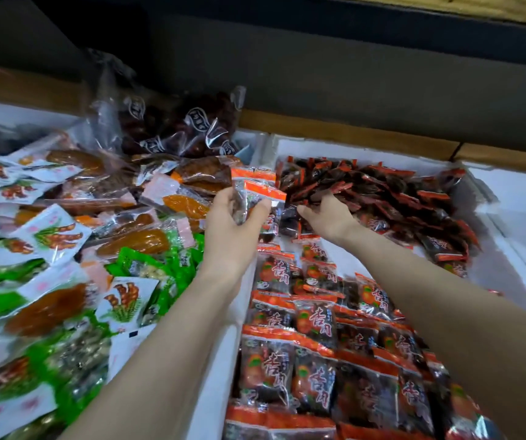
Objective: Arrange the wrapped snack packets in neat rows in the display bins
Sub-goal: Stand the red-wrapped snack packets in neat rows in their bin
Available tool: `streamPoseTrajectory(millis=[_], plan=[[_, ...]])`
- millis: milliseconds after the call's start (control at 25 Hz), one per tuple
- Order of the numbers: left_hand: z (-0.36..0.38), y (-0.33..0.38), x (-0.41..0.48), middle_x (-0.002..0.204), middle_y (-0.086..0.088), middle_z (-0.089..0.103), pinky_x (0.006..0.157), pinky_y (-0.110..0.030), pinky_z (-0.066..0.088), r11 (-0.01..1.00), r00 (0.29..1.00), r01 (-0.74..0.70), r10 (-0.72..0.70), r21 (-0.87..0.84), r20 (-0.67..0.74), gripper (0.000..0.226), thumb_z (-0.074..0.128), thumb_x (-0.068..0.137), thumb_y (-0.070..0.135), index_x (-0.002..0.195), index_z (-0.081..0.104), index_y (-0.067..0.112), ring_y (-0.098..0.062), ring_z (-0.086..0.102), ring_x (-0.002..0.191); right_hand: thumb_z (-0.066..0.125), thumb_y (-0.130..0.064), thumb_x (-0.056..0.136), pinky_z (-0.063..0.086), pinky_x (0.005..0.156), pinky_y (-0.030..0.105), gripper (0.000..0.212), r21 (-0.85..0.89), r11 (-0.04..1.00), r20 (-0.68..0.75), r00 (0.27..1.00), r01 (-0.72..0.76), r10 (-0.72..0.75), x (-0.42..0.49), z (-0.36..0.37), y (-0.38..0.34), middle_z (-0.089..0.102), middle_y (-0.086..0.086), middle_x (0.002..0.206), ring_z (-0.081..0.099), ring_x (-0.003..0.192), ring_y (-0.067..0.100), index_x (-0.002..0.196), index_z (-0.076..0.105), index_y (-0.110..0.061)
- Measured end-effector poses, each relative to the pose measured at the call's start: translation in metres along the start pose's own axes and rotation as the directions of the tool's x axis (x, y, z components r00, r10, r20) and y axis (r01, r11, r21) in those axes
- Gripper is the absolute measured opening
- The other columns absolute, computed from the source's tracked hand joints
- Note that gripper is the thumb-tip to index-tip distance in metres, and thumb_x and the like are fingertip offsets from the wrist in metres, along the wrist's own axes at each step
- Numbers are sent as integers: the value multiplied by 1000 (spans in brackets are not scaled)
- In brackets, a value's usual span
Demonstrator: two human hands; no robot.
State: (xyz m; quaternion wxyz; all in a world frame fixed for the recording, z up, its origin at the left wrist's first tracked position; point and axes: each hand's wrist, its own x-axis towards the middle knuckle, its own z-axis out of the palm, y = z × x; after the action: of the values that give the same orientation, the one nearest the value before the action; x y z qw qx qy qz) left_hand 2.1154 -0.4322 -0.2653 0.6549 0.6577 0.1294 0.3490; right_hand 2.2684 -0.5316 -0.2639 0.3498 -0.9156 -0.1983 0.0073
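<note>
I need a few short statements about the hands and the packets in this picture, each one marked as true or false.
1. The left hand holds red-topped packets. True.
2. The right hand holds a green packet. False: it reaches into the loose pile of red packets in the right bin.
3. Nearest the camera, the right bin's packets lie in rows. True.
4. The left bin holds only red packets. False: it holds green, white and orange packets.
</note>
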Motion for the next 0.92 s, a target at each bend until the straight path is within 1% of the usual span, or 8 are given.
streamPoseTrajectory(millis=[160,280,360,520,600,680,840,920], plan=[[-3,-6,1,83,13,61,68,-10,44,1000,1000,-20,20,5,11,12,62,92,20,97,52,25,9,54,67,55,-45,90,40,76,28,52,62,989,-107,984,-138,144,20,23,-8,64,18,106,58,103,34,112,59,2],[-6,-8,4,81,15,58,68,-9,42,999,1000,-2,3,-39,12,12,58,94,20,104,51,24,11,52,66,65,-26,83,52,82,33,23,185,956,-108,963,-226,248,22,21,-11,65,10,79,64,87,29,86,63,-4],[-6,-10,5,89,15,59,74,-11,42,997,1000,28,-28,-72,9,19,56,96,22,114,50,23,11,53,75,65,-23,82,54,83,37,19,255,936,-116,954,-242,278,15,15,-9,65,11,79,65,82,29,77,61,-5],[-5,-7,6,105,15,54,87,-20,35,990,994,105,-105,-96,1,40,51,98,28,136,40,18,-3,50,100,63,-23,87,57,74,39,22,353,934,-193,973,-49,124,-30,-19,-15,66,9,79,63,70,23,100,63,-5],[-5,-6,9,105,14,53,83,-19,36,985,991,133,-132,-105,16,39,49,99,29,134,40,17,-3,51,98,59,-11,91,57,63,27,10,522,851,-104,995,50,5,-65,-38,-21,64,2,72,61,61,13,99,62,-7],[-3,-7,8,103,13,54,81,-18,40,983,985,164,-159,-84,65,32,47,99,30,129,42,19,1,52,93,56,-5,91,55,58,20,6,537,839,45,991,81,-125,-95,-46,-28,65,-1,71,61,59,8,95,61,-6],[7,-12,-1,119,-7,59,102,-51,43,957,939,286,-268,-55,215,16,47,97,44,105,53,31,-26,58,112,57,-2,90,55,56,19,4,482,876,142,984,29,-110,-110,-32,-36,60,8,69,59,55,9,94,57,-1],[9,-9,-7,122,-8,59,103,-51,42,944,911,323,-292,-66,291,45,58,81,61,109,54,26,-26,57,115,60,-6,89,55,59,22,7,454,891,109,990,27,-85,-108,-26,-36,59,8,66,59,56,13,92,57,-1]])
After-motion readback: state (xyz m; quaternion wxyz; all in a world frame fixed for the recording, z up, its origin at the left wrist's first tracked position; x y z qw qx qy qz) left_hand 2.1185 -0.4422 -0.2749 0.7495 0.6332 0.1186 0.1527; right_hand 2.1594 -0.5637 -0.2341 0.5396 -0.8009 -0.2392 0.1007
